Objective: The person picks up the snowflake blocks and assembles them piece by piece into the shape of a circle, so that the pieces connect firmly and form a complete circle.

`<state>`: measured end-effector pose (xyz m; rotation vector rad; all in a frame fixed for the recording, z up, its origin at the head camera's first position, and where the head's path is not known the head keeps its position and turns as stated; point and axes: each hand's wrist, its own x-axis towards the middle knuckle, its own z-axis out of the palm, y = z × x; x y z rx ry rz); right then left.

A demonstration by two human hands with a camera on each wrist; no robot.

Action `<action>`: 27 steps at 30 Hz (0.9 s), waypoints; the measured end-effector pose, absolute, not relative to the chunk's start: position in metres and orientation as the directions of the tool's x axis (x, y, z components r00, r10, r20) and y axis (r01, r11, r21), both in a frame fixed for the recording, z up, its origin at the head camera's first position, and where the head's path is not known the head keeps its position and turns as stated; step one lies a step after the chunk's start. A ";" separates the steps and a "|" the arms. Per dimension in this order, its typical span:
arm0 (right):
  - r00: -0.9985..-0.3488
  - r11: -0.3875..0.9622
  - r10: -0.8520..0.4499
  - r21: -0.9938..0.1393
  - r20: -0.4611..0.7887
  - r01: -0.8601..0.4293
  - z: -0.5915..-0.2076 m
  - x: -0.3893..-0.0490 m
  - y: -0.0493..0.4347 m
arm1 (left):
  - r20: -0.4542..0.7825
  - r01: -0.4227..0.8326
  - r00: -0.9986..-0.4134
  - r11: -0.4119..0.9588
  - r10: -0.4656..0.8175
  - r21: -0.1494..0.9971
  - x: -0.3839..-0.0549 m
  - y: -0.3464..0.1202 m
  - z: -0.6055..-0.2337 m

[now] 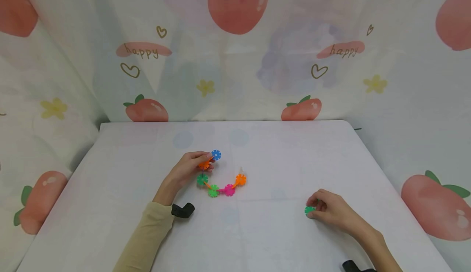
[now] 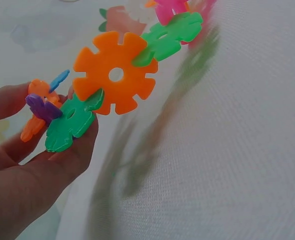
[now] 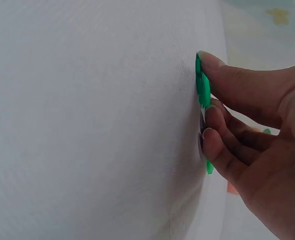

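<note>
My left hand (image 1: 189, 166) grips one end of a curved chain of notched plastic flower discs, fingers around an orange disc (image 1: 204, 165). A blue disc (image 1: 216, 154) sticks out past the fingertips. From there the chain runs through a green disc (image 1: 202, 179), a light green disc (image 1: 213, 190), and a pink disc (image 1: 229, 189) to another orange disc (image 1: 241, 179). A purple disc (image 2: 41, 108) shows beside the fingers in the left wrist view. My right hand (image 1: 331, 208) pinches a green disc (image 3: 203, 85) close to the table; other small pieces are partly hidden behind its fingers.
A white cloth covers the table (image 1: 272, 239), and its far edge meets a printed curtain (image 1: 239, 67). Black wrist mounts (image 1: 182, 210) sit on both forearms. Shadows of the chain fall on the cloth in the left wrist view.
</note>
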<state>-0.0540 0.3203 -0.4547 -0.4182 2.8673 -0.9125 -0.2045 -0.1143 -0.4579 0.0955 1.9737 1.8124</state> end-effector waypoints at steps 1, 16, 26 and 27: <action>-0.957 0.786 -0.290 -0.576 -0.021 -0.225 -0.455 -0.054 0.320 | -0.281 -0.251 -0.894 0.130 0.349 0.959 -0.204 -0.114 -0.458; -0.955 0.768 -0.293 -0.607 -0.046 -0.206 -0.451 -0.072 0.304 | -0.280 -0.260 -0.916 0.108 0.286 0.960 -0.205 -0.115 -0.463; -0.935 0.663 -0.351 -0.690 0.056 -0.291 -0.443 -0.118 0.263 | -0.265 -0.243 -0.917 0.110 0.299 0.964 -0.205 -0.117 -0.461; -0.930 0.651 -0.359 -0.694 0.077 -0.308 -0.443 -0.123 0.258 | -0.267 -0.245 -0.916 0.111 0.299 0.963 -0.205 -0.117 -0.461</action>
